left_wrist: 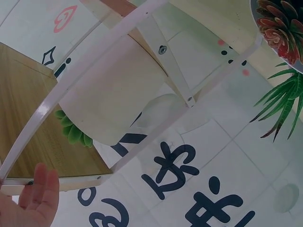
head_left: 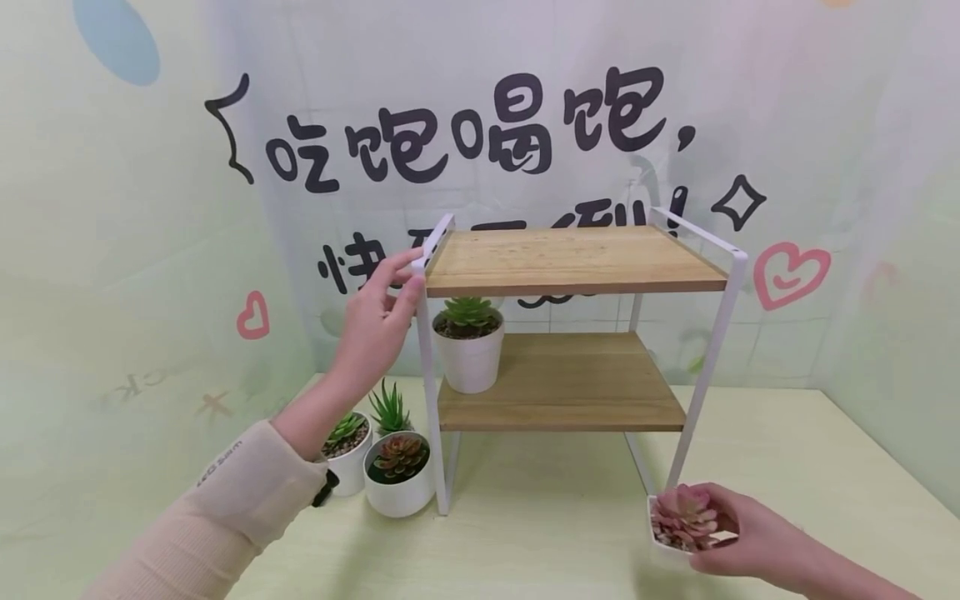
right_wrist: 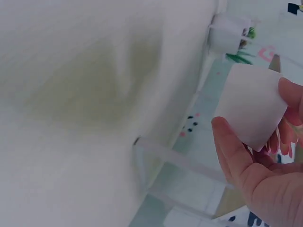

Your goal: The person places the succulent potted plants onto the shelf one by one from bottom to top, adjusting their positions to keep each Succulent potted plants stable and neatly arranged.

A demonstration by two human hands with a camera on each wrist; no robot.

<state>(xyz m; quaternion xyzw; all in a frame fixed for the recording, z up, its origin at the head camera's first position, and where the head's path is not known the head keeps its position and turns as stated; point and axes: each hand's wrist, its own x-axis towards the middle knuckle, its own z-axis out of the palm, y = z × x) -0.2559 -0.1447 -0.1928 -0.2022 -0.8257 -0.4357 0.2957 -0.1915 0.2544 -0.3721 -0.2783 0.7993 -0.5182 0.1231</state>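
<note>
A two-tier shelf (head_left: 577, 258) with wooden boards and a white metal frame stands on the table. My left hand (head_left: 378, 308) touches its upper left front corner, thumb by the front post; in the left wrist view, the fingers (left_wrist: 43, 189) lie straight against the side rail. Low beside the right front leg, my right hand (head_left: 750, 533) grips a pink succulent (head_left: 684, 518) in a small white pot (right_wrist: 251, 101), fingers on one side and thumb on the other. On the lower board's left end sits a green succulent in a white pot (head_left: 468, 354).
Left of the shelf, several white-potted plants crowd together: a reddish succulent (head_left: 401, 458), a spiky green plant (head_left: 390, 408) and a green succulent (head_left: 347, 429) partly behind my left arm. A printed curtain (head_left: 480, 50) hangs behind the pale table (head_left: 525, 533).
</note>
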